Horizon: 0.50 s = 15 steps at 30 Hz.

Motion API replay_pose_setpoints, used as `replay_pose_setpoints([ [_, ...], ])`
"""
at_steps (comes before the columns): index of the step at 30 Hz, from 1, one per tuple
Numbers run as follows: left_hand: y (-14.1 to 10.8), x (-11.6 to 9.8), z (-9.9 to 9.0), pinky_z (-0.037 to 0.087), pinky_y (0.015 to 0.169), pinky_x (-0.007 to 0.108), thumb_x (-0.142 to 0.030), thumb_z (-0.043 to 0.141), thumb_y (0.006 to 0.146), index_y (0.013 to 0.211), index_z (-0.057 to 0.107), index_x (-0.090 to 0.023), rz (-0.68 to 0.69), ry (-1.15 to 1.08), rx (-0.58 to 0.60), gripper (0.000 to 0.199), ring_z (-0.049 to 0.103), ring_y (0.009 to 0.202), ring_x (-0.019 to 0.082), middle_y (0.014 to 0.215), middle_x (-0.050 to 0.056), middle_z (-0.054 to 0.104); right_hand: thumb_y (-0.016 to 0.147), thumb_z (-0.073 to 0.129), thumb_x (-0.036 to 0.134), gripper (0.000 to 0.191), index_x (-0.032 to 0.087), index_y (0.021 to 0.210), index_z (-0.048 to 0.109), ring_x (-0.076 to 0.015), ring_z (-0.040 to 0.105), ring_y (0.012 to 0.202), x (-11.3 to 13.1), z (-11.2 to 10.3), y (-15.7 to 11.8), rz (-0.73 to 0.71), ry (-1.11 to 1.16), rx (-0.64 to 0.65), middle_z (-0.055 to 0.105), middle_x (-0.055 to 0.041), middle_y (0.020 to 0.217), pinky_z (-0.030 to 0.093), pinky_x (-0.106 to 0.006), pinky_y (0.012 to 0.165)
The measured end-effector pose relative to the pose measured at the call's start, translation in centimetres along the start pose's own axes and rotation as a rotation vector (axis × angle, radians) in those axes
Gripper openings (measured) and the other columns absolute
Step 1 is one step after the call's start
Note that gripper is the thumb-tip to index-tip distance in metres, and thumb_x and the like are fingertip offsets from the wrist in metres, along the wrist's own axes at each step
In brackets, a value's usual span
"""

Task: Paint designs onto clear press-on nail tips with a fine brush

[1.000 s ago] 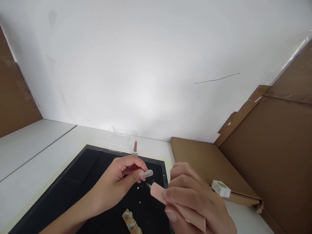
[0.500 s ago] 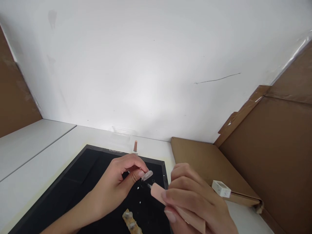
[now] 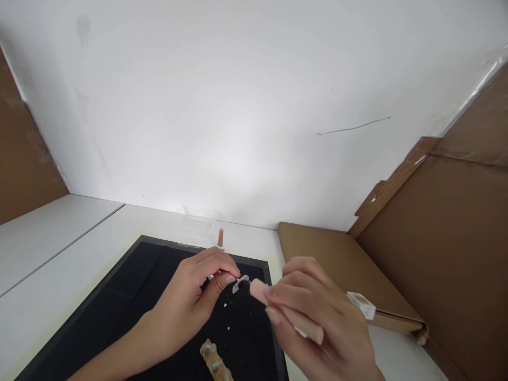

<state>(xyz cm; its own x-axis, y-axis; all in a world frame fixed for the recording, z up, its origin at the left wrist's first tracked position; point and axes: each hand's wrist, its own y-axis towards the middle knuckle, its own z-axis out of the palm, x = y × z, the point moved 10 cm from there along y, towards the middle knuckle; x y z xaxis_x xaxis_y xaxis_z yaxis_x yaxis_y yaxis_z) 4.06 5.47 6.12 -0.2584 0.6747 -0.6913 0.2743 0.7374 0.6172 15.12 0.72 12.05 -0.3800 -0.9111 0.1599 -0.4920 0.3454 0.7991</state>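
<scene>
Currently left hand (image 3: 196,288) pinches clear nail-shaped piece (image 3: 237,288); right hand (image 3: 323,309), grip closed round pink-handled brush (image 3: 302,323).

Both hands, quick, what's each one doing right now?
Left hand: closed, pinching a small translucent piece at the fingertips.
Right hand: closed, holding a pale pink handle.

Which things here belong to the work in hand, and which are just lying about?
Belong:
clear piece, pinched in the left hand
pink-handled tool, in the right hand
yellowish strip, probably, as it bears clear bits
black mat beneath

Lying about, it seems:
flat cardboard box
small white box
clear tray
pink-topped item at the back, use unclear
</scene>
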Motion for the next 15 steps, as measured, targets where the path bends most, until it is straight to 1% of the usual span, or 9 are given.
replay_pose_setpoints([
  [2, -0.1, 0.0, 0.0, 0.044, 0.069, 0.023, -0.006, 0.046, 0.091, 0.083, 0.058, -0.018, 0.010, 0.001, -0.001, 0.018, 0.058, 0.074, 0.012, 0.080, 0.002, 0.063, 0.078, 0.053, 0.002, 0.020, 0.019, 0.088, 0.056, -0.0144, 0.047, 0.060, -0.3, -0.6, -0.2, 0.024, -0.052, -0.053, 0.056, 0.0000, 0.062, 0.044, -0.030, 0.056],
  [4, -0.2, 0.0, -0.1, 0.045, 0.068, 0.023, -0.006, 0.046, 0.091, 0.084, 0.058, -0.018, 0.014, 0.006, -0.001, 0.018, 0.058, 0.074, 0.012, 0.080, 0.002, 0.063, 0.078, 0.053, 0.002, 0.021, 0.019, 0.088, 0.056, -0.0140, 0.046, 0.059, -0.3, -0.9, -0.3, 0.023, -0.017, -0.080, 0.055, 0.0002, 0.062, 0.044, -0.030, 0.055],
  [7, -0.1, -0.1, 0.0, 0.045, 0.070, 0.023, -0.006, 0.046, 0.091, 0.084, 0.058, -0.018, 0.017, 0.011, 0.002, 0.018, 0.059, 0.076, 0.013, 0.082, 0.003, 0.064, 0.077, 0.051, 0.001, 0.022, 0.019, 0.090, 0.055, -0.0137, 0.046, 0.059, 0.3, -0.7, -0.1, -0.006, 0.108, -0.045, 0.054, 0.0008, 0.061, 0.044, -0.029, 0.055],
  [9, -0.1, -0.2, 0.0, 0.046, 0.071, 0.023, -0.006, 0.045, 0.091, 0.084, 0.057, -0.018, 0.015, 0.010, 0.001, 0.019, 0.059, 0.078, 0.013, 0.083, 0.003, 0.064, 0.076, 0.051, 0.001, 0.022, 0.019, 0.089, 0.055, -0.0142, 0.046, 0.060, 0.4, -0.2, 0.0, -0.005, 0.133, 0.002, 0.053, 0.0014, 0.059, 0.044, -0.028, 0.055],
  [12, -0.1, -0.2, 0.0, 0.045, 0.070, 0.023, -0.005, 0.045, 0.091, 0.084, 0.057, -0.018, 0.017, 0.018, -0.001, 0.019, 0.059, 0.076, 0.013, 0.082, 0.003, 0.064, 0.077, 0.052, 0.000, 0.022, 0.019, 0.088, 0.056, -0.0140, 0.046, 0.060, -0.2, -0.1, -0.1, 0.025, 0.052, 0.006, 0.054, 0.0013, 0.060, 0.044, -0.029, 0.056],
  [15, -0.1, -0.1, 0.0, 0.045, 0.067, 0.023, -0.005, 0.045, 0.090, 0.085, 0.057, -0.019, 0.032, 0.030, -0.006, 0.019, 0.058, 0.074, 0.012, 0.081, 0.002, 0.063, 0.078, 0.054, 0.001, 0.022, 0.019, 0.090, 0.057, -0.0143, 0.047, 0.060, -0.8, -0.8, -0.4, 0.054, -0.018, -0.077, 0.055, 0.0000, 0.063, 0.043, -0.030, 0.056],
])
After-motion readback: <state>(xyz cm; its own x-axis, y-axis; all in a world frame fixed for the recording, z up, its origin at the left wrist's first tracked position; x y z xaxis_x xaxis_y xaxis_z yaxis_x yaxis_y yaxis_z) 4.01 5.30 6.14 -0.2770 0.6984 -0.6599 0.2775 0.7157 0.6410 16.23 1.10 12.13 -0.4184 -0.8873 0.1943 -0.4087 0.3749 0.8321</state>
